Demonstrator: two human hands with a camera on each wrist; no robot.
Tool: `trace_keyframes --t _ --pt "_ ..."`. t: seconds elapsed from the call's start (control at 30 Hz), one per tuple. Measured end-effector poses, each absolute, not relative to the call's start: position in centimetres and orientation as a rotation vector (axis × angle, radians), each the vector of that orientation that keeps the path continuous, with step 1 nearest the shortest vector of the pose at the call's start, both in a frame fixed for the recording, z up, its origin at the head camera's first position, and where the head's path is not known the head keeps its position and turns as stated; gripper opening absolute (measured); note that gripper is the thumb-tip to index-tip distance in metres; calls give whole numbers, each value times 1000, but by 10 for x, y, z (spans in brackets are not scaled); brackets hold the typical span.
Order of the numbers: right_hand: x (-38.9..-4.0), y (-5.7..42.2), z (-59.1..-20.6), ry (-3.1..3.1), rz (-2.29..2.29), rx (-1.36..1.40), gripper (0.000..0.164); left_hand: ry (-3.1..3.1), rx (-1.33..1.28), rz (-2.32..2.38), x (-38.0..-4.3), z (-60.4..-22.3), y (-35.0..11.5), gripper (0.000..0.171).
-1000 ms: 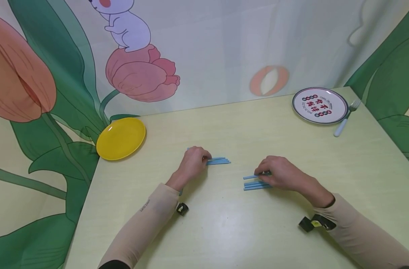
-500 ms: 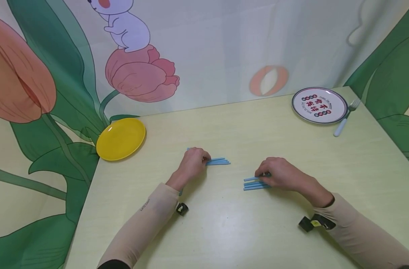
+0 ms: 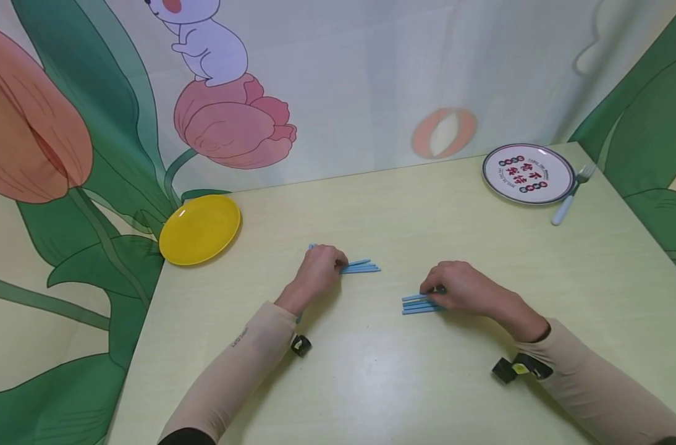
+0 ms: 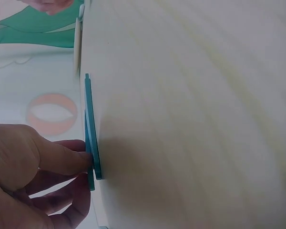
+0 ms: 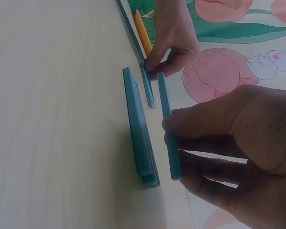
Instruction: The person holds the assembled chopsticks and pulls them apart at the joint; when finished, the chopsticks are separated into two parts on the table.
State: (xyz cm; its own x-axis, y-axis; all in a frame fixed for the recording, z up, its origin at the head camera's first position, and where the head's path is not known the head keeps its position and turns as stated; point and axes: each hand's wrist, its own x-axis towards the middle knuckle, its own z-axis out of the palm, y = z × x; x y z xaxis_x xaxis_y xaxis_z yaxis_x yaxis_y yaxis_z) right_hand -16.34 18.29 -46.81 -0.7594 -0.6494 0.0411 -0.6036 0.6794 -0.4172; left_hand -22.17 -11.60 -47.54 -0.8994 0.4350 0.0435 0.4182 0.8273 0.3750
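Observation:
My left hand (image 3: 318, 269) pinches at a small group of thin blue sticks (image 3: 363, 267) lying left of the table's middle. In the left wrist view its thumb (image 4: 71, 161) lies against these sticks (image 4: 93, 129), whose ends fan apart slightly. To the right, my right hand (image 3: 463, 287) pinches a single blue stick (image 5: 169, 129) between thumb and fingers. Just beside that stick, nearer the body, several more blue sticks (image 5: 139, 129) lie side by side on the table. Their right ends are hidden by the right hand in the head view.
A yellow plate (image 3: 201, 230) stands at the table's left edge. At the back right lie a white patterned plate (image 3: 529, 174) and a fork (image 3: 565, 207) with a pale blue handle. Other blue ends (image 3: 299, 319) peek out near the left wrist. A printed curtain (image 3: 349, 86) hangs behind.
The stick in my right hand has shifted slightly toward the body, narrowing its gap to the sticks beside it. My left hand stays almost still.

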Motion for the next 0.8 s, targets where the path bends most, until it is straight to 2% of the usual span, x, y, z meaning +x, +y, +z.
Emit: trace_keyframes --t 0.8 --pt "-166 181 -468 2748 -621 -1031 13 2950 666 489 -222 -476 -116 23"
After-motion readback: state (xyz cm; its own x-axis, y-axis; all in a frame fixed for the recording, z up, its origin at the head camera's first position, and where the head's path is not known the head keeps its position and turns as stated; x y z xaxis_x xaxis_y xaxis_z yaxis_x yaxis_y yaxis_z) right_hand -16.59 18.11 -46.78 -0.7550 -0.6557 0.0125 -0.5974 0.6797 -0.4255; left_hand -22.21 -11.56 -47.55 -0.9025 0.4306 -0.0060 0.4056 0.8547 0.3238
